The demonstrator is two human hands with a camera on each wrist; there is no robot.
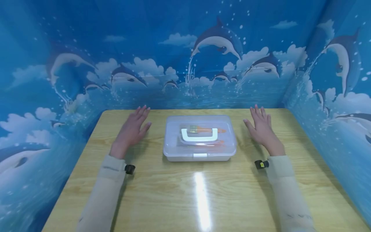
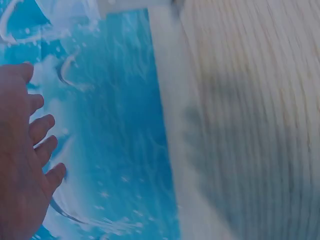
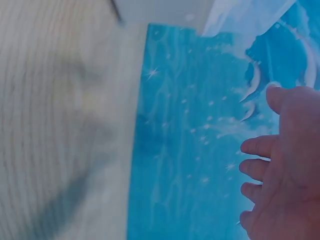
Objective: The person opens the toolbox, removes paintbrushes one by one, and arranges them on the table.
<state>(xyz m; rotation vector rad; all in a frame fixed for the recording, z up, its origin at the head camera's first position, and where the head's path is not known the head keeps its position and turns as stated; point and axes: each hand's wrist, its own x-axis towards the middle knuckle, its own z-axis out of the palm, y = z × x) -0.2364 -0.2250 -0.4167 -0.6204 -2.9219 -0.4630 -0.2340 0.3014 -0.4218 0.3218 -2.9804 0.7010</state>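
A translucent plastic case (image 1: pixel 174 148) with a white carrying handle (image 1: pixel 200 138) and a white front latch (image 1: pixel 200 155) stands on the table between my hands, its lid down. Through the lid show paintbrushes (image 1: pixel 205 130) with orange handles. My left hand (image 1: pixel 131 130) is held palm down to the left of the case, apart from it, fingers stretched out. To the right, my right hand (image 1: pixel 262 130) is likewise spread, holding nothing. Both wrist views show the hands with extended fingers; the case is only partly visible at their top edges.
The wood-grain table (image 1: pixel 162 193) ends at a back edge close beyond the fingertips. Blue cloth (image 1: pixel 162 64) printed with dolphins hangs behind it and along both sides. Each wrist carries a small black camera (image 1: pixel 129 169).
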